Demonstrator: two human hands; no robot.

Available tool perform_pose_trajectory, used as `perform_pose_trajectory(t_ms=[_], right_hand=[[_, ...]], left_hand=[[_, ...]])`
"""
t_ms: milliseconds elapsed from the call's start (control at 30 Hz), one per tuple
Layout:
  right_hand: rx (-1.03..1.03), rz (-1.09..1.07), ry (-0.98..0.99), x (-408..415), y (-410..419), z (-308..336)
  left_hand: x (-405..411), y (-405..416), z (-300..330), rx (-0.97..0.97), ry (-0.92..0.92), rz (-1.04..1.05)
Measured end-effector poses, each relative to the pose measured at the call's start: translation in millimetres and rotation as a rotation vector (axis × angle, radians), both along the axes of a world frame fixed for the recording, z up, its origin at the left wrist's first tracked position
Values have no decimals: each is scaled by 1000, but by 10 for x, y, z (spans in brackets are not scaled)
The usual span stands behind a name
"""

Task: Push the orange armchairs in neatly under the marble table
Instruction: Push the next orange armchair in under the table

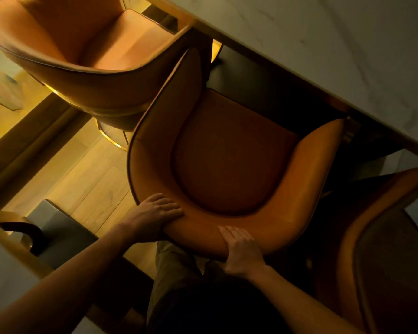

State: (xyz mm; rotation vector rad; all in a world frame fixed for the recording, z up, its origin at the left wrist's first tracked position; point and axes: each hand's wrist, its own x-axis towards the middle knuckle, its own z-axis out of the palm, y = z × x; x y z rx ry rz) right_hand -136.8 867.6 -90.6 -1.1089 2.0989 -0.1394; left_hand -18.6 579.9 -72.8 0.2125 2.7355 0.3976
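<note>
Marble table [348, 44] far right. Middle armchair [227, 160] front partly under its edge; neighbour armchair [82, 44] touching far-left arm, may snag. Left hand [155, 213], right hand [241, 249] apart, clamped on backrest; uneven push could skew chair.

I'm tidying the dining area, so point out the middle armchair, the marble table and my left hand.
middle armchair [227, 153]: head view, on its seat cushion.
marble table [336, 44]: head view, on the bare top.
left hand [155, 213]: head view, on the back of the hand, which grips the chair's backrest.
</note>
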Motion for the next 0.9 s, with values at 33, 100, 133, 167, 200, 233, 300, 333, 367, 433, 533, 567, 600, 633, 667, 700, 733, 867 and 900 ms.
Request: perform_pose_trajectory(t_ms=[33,100,133,167,200,233,300,333,367,433,533,567,600,633,667,700,733,867,900], right_hand=[[-3,20,-4,-14,21,4],[0,71,-1,-71,88,5],[11,85,10,-111,136,2],[32,91,22,-155,183,0],[58,95,29,-191,228,-6],[77,98,29,-218,260,-19],[86,98,33,-235,277,-56],[93,108,43,-233,267,-74],[107,119,54,-227,257,-92],[130,125,65,-227,248,-135],[158,124,47,-236,243,-150],[165,129,39,-246,238,-146],[172,135,31,-248,235,-136],[171,137,27,-245,231,-120],[156,133,31,-241,228,-105],[132,126,38,-237,232,-94],[106,120,40,-234,242,-85],[60,113,43,-189,367,-49],[72,119,36,-186,409,-42]], left_hand=[[16,28,4,-15,8,6],[28,97,39,-34,9,7],[22,148,53,-35,2,3],[9,218,60,-36,-7,-4],[-3,307,66,-39,-20,-8],[-17,384,69,-46,-32,-1],[-33,454,63,-61,-29,42],[-36,455,67,-64,-28,58],[-35,446,79,-65,-37,62],[-39,419,91,-63,-52,60],[-50,418,78,-45,-67,66],[-52,420,73,-35,-74,70],[-50,424,68,-25,-80,76],[-44,428,67,-18,-77,85],[-37,436,70,-10,-69,97],[-35,447,81,2,-64,110],[-35,465,92,18,-67,119],[48,615,82,32,-22,121],[57,647,76,26,-29,103]])
